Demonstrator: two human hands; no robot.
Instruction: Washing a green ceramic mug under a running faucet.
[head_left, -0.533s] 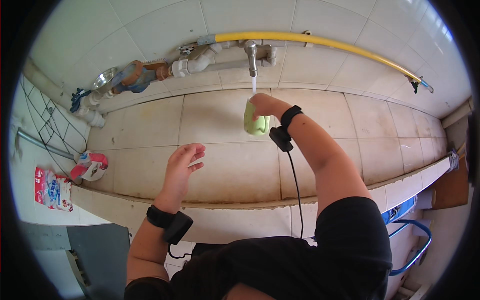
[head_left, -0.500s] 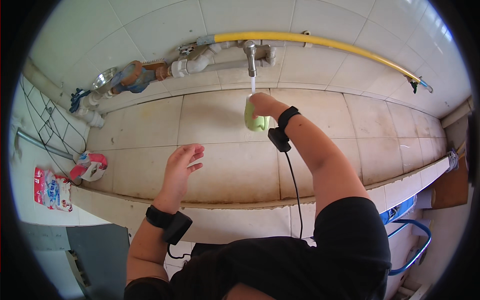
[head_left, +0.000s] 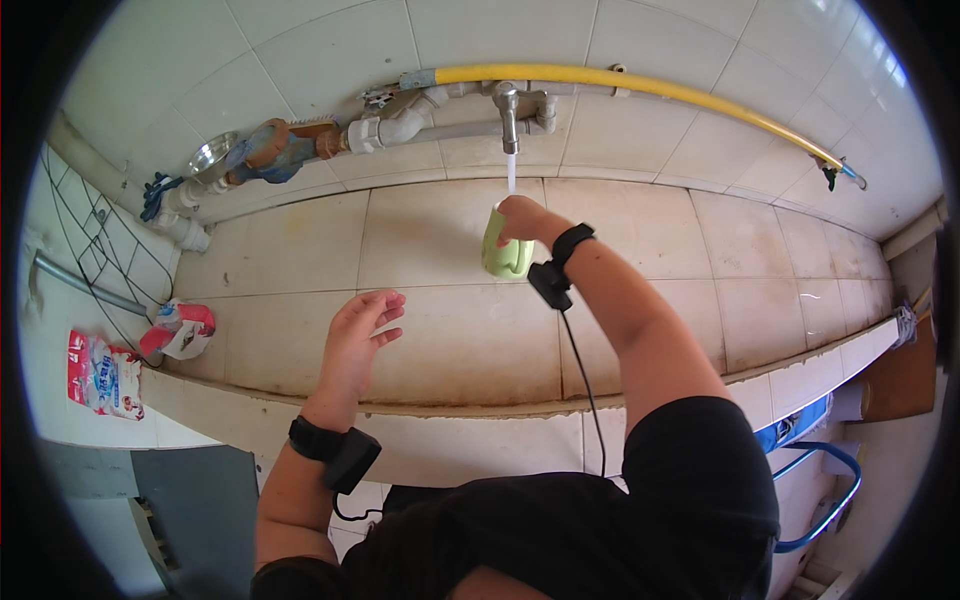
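**Green cup held under the running tap**

Tiled trough sink (head_left: 300,250) spreads below both hands. Right hand (head_left: 520,215) grips a green cup (head_left: 505,250) directly beneath the tap (head_left: 509,105), so water falls in. Left hand (head_left: 358,330) hovers loosely open, empty, nearer the body.

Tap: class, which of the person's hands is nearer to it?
Right. The right hand holds a green cup just below the tap; the left hand hangs open, farther down and left.
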